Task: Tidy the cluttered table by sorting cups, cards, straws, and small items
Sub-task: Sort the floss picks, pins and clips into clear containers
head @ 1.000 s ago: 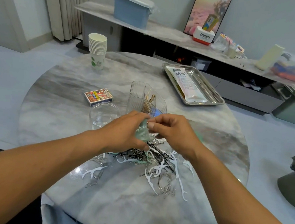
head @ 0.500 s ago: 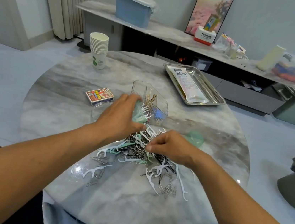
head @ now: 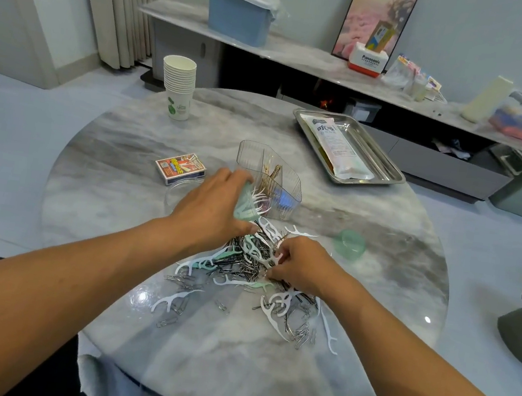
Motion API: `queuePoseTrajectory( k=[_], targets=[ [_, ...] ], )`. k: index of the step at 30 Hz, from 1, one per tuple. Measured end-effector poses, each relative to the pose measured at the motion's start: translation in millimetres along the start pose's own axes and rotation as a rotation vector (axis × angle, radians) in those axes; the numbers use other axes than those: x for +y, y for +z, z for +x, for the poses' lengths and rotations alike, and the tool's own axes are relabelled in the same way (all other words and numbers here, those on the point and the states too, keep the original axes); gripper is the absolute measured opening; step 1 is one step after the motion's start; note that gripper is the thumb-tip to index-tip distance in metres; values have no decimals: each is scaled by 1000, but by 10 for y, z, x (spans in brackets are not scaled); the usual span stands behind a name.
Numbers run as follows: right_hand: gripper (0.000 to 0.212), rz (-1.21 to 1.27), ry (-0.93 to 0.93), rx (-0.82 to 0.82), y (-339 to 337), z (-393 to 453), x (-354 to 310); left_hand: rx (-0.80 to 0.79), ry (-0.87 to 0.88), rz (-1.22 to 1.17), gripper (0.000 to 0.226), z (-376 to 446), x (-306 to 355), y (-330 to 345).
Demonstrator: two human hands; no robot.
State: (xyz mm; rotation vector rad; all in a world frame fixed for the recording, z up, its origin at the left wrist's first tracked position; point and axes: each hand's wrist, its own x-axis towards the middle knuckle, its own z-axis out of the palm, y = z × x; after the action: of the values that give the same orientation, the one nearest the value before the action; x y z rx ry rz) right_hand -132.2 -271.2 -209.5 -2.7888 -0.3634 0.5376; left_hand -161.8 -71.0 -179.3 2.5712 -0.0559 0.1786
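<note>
A heap of white and mint floss picks, black hairpins and paper clips point(head: 243, 281) lies on the round marble table point(head: 126, 161). My left hand point(head: 215, 208) grips a bunch of floss picks point(head: 250, 204) just in front of a clear divided organizer point(head: 269, 175) that holds some brown pins. My right hand point(head: 302, 265) rests on the heap and pinches a white floss pick point(head: 265, 259). A stack of paper cups point(head: 178, 87) stands at the far left, and a card box point(head: 180, 168) lies left of the organizer.
A steel tray point(head: 385, 165) holding a packet of straws sits at the far right. A green lid point(head: 349, 244) lies right of the heap, and a clear round dish point(head: 178, 192) shows behind my left hand. A dark bin stands on the floor at the right.
My two hands have parted. The left carried its bunch of picks towards the organizer, and the right dropped onto the heap and took hold of a white pick.
</note>
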Motion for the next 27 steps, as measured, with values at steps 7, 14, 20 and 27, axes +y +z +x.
queuePoseTrajectory(
  k=[7,14,20,27],
  targets=[
    [13,289,48,-6,-272,-30,126,-21,10,17,83,5,-6,-4],
    [12,693,30,-71,-596,-116,144,-91,24,63,87,3,-14,20],
    [20,907,4,-40,-643,-148,83,-94,33,21,89,-5,-32,51],
    [24,856,-40,43,-508,-147,-19,-195,138,99,88,-68,-7,61]
  ],
)
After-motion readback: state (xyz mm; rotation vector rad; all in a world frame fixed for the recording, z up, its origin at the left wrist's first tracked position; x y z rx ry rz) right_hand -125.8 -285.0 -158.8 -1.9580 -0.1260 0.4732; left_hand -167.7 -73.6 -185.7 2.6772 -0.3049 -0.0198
